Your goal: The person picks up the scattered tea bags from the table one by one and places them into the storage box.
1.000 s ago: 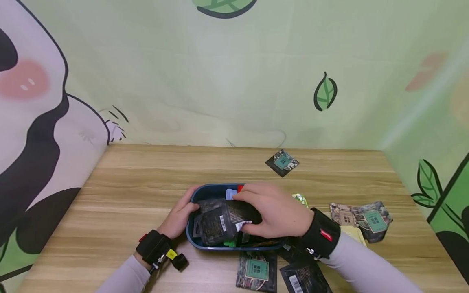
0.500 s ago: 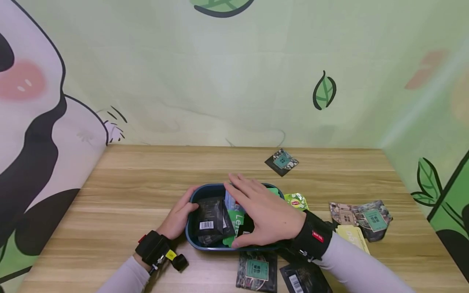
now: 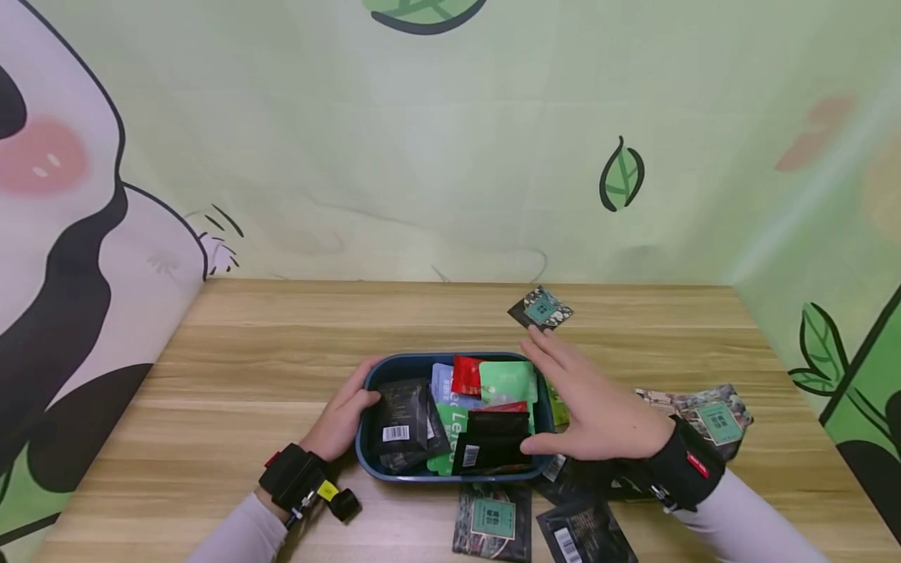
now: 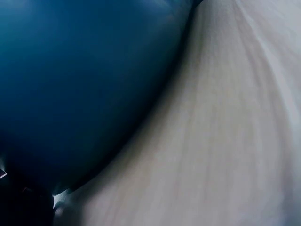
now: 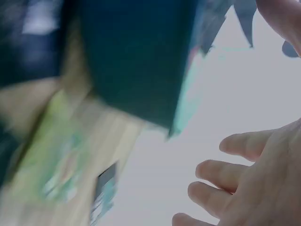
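A dark blue plastic basket (image 3: pixel 450 478) holds several tea sachets. Inside lie black sachets (image 3: pixel 401 410) on the left, a red sachet (image 3: pixel 466 375), a green sachet (image 3: pixel 508 380) and a folded black sachet (image 3: pixel 493 450) on the right. My left hand (image 3: pixel 339 421) grips the basket's left rim, thumb over the edge; its wrist view shows only the basket's outer wall (image 4: pixel 84 84) and wood. Over the right end of the basket, my right hand (image 3: pixel 598 410) is spread and holds nothing. The right wrist view shows those straight fingers (image 5: pixel 221 172) apart from the basket.
Black sachets (image 3: pixel 493 520) lie in front of the basket. A yellow-green sachet (image 5: pixel 51 155) is at its right side, partly behind my hand. More patterned sachets (image 3: pixel 718 422) lie to the right, and one small dark sachet (image 3: pixel 540 307) near the table's back edge.
My right hand let go of the black sachets at the basket's left, then moved right, uncovering the green, red and black sachets. The left hand stays on the rim.
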`<state>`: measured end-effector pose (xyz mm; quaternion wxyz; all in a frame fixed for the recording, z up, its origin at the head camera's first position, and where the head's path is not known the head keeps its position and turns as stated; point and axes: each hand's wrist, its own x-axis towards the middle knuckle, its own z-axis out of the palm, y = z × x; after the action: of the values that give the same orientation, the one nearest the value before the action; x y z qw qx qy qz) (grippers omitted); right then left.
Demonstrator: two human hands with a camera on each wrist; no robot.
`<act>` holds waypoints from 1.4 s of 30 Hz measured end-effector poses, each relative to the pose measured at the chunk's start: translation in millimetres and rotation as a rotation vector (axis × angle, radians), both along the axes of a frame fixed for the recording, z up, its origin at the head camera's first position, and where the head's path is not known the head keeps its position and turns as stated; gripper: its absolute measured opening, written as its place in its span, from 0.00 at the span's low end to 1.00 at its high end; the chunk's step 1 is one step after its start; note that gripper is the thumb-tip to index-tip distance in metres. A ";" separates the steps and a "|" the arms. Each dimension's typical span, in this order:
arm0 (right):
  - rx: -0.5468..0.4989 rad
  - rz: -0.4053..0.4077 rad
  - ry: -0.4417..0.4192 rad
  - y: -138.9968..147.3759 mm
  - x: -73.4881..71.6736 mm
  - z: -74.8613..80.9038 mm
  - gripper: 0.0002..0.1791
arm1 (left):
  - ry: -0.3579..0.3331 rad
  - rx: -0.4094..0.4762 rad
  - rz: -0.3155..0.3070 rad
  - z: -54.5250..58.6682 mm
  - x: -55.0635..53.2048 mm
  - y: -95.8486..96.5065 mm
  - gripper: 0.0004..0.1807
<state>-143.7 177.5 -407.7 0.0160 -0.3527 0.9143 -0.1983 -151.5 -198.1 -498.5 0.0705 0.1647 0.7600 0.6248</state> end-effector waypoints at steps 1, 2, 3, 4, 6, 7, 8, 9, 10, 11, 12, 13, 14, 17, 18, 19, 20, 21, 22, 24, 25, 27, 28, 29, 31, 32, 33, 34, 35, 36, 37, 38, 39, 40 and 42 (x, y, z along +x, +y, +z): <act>0.012 -0.030 -0.012 7.9 0.6 -2.5 0.66 | 0.000 0.001 -0.001 0.1 -0.1 0.0 0.27; 0.025 -0.060 -0.015 15.7 1.1 -5.3 0.66 | -0.001 0.003 -0.002 0.2 -0.2 0.1 0.27; 0.035 -0.086 -0.017 23.6 1.6 -8.2 0.66 | -0.002 0.005 -0.003 0.2 -0.3 0.1 0.27; 0.045 -0.110 -0.014 31.8 2.0 -11.4 0.66 | -0.002 0.004 -0.003 0.1 -0.3 0.0 0.27; 0.072 -0.161 -0.007 48.6 3.1 -17.1 0.66 | -0.002 0.008 -0.007 0.0 -0.5 0.0 0.27; 0.083 -0.187 -0.003 57.1 3.7 -19.6 0.66 | -0.002 0.010 -0.008 0.1 -0.6 0.0 0.27; 0.094 -0.212 0.002 65.7 4.2 -22.0 0.66 | -0.002 0.012 -0.009 0.1 -0.6 0.0 0.27; 0.104 -0.234 0.004 74.4 4.8 -24.1 0.66 | -0.001 0.013 -0.010 0.2 -0.6 0.0 0.27; 0.113 -0.256 0.005 82.9 5.9 -25.7 0.66 | 0.000 0.014 -0.011 0.2 -0.6 -0.1 0.27; 0.128 -0.280 0.005 91.1 6.9 -27.4 0.65 | 0.000 0.015 -0.011 0.2 -0.6 -0.2 0.27; 0.137 -0.298 0.009 99.2 7.9 -28.9 0.65 | -0.001 0.016 -0.011 0.3 -0.5 -0.3 0.27; 0.146 -0.316 0.014 107.3 8.9 -30.4 0.65 | -0.001 0.016 -0.011 0.4 -0.4 -0.3 0.27; 0.156 -0.332 0.018 115.1 10.2 -31.7 0.64 | -0.002 0.014 -0.011 0.3 -0.3 -0.4 0.27; 0.172 -0.373 0.042 137.6 14.1 -36.7 0.62 | -0.007 0.006 -0.006 0.6 0.2 -0.6 0.27; 0.175 -0.382 0.045 145.1 15.3 -38.5 0.62 | -0.009 0.002 -0.003 0.7 0.4 -0.6 0.27; 0.181 -0.392 0.048 152.1 16.6 -40.2 0.61 | -0.013 -0.002 -0.001 0.9 0.5 -0.6 0.27; 0.185 -0.402 0.055 158.9 17.8 -42.2 0.60 | -0.015 -0.006 0.001 1.0 0.6 -0.5 0.27; 0.186 -0.412 0.056 165.2 18.6 -44.0 0.59 | -0.017 -0.010 0.003 1.3 0.7 -0.4 0.27; 0.190 -0.427 0.058 171.0 19.3 -45.9 0.58 | -0.018 -0.014 0.004 1.4 0.7 -0.4 0.27; 0.210 -0.450 0.058 181.2 20.1 -49.8 0.57 | -0.020 -0.019 0.007 1.8 0.9 -0.3 0.27; 0.221 -0.467 0.057 184.9 20.2 -51.8 0.57 | -0.020 -0.021 0.006 1.8 0.9 -0.4 0.27; 0.241 -0.499 0.046 191.3 20.0 -56.0 0.57 | -0.019 -0.022 0.006 1.6 0.9 -0.5 0.27; 0.254 -0.514 0.041 193.8 20.0 -58.2 0.58 | -0.019 -0.023 0.005 1.5 0.9 -0.5 0.27; 0.264 -0.526 0.032 196.0 20.1 -59.8 0.59 | -0.020 -0.022 0.003 1.6 0.8 -0.5 0.27; 0.274 -0.548 0.014 199.2 20.5 -62.2 0.60 | -0.022 -0.017 -0.003 1.5 0.7 -0.5 0.27; 0.271 -0.554 0.008 200.3 20.9 -62.9 0.60 | -0.024 -0.015 -0.005 1.6 0.8 -0.5 0.27; 0.268 -0.557 0.005 201.2 21.2 -63.4 0.60 | -0.026 -0.012 -0.007 1.7 0.8 -0.4 0.27; 0.262 -0.560 0.005 201.6 21.5 -63.5 0.60 | -0.028 -0.009 -0.009 1.8 0.9 -0.4 0.27; 0.255 -0.561 0.005 202.1 21.7 -63.5 0.60 | -0.031 -0.005 -0.010 1.9 1.0 -0.4 0.27; 0.248 -0.564 0.003 202.4 21.8 -63.5 0.59 | -0.032 -0.004 -0.010 1.9 1.1 -0.6 0.27; 0.237 -0.564 0.005 202.6 21.9 -63.4 0.57 | -0.032 -0.002 -0.010 2.1 1.1 -0.6 0.27; 0.228 -0.564 0.007 202.7 21.9 -63.3 0.54 | -0.032 -0.004 -0.008 2.1 1.2 -0.7 0.27; 0.222 -0.565 0.009 203.0 21.9 -63.3 0.52 | -0.030 -0.006 -0.007 2.3 1.2 -0.7 0.27; 0.215 -0.565 0.012 203.1 21.8 -63.0 0.49 | -0.028 -0.007 -0.006 2.4 1.4 -0.7 0.27; 0.195 -0.562 0.020 203.0 21.8 -62.6 0.42 | -0.023 -0.011 -0.005 2.5 1.5 -0.8 0.26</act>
<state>-121.9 380.5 -470.3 -0.0146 -0.0844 0.9910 -0.1027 -150.0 -198.9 -495.9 0.0816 0.1588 0.7622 0.6222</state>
